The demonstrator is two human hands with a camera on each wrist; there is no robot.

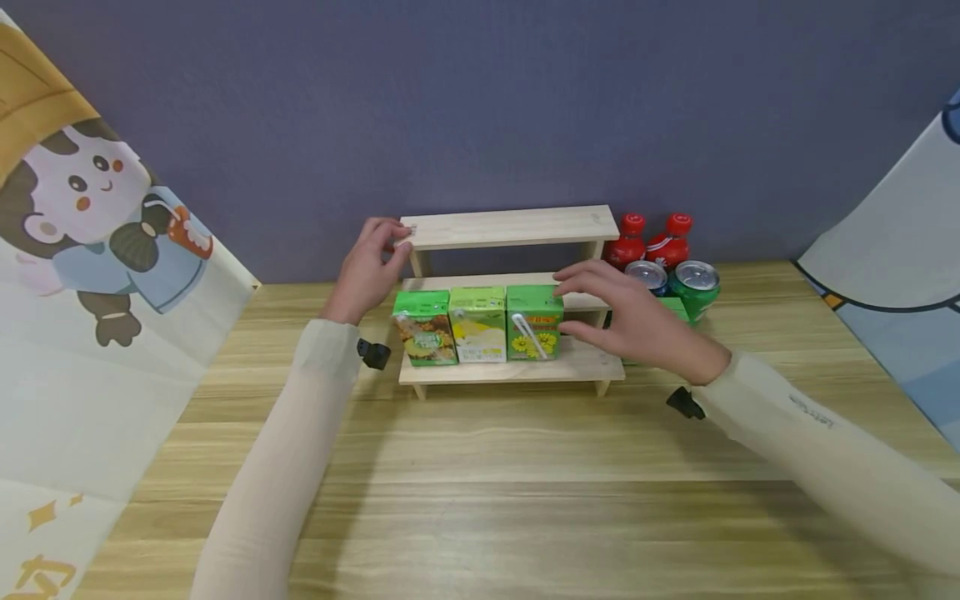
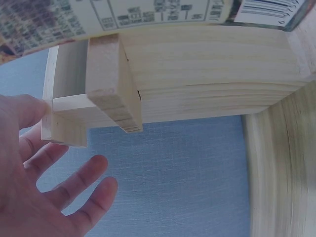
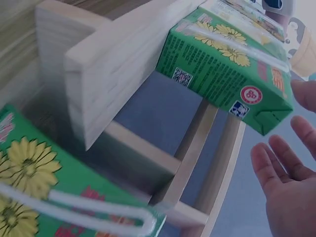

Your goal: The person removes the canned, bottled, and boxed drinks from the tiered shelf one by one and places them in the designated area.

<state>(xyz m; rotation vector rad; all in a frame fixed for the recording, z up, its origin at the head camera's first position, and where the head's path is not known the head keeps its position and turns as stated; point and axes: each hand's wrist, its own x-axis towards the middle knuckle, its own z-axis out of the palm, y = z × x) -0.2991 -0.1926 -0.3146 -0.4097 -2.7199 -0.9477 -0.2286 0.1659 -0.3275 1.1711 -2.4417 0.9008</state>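
A three-tier wooden shelf stands against the wall. At the left end of its top board is my left hand; in the left wrist view the thumb and forefinger of that hand pinch the board's end, while the other fingers spread loosely below. Three drink cartons stand in a row on the bottom tier: a brown-and-green carton, a pale yellow-green carton and a green carton with yellow flowers. Beside that flowered carton's right side, my right hand has its fingers apart, just off the carton's corner in the right wrist view.
Right of the shelf stand two red bottles, a blue can and a green can. Another green flowered carton is in front of them, partly behind my right hand. Printed cloth panels border the wooden table.
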